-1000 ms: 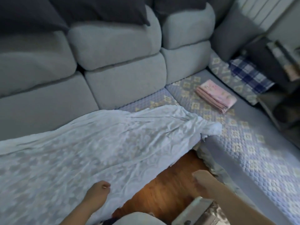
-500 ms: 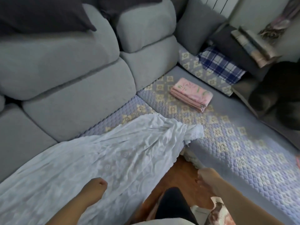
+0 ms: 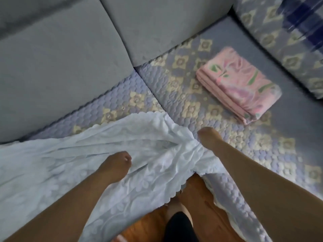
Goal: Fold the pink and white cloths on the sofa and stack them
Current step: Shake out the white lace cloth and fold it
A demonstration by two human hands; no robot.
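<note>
White cloth point(image 3: 73, 154) spread on sofa seat, pink cloth point(image 3: 239, 82) already folded on the quilted cover point(image 3: 183, 95).
Right hand point(image 3: 208, 137) pinches the bunched corner; left hand point(image 3: 115, 165) fisted on the fabric, grip unclear.

Two bare forearms, no sleeves; left hand point(image 3: 116, 165) & right hand point(image 3: 208, 137) w/o rings. Black garment point(image 3: 180, 226) on leg.
</note>
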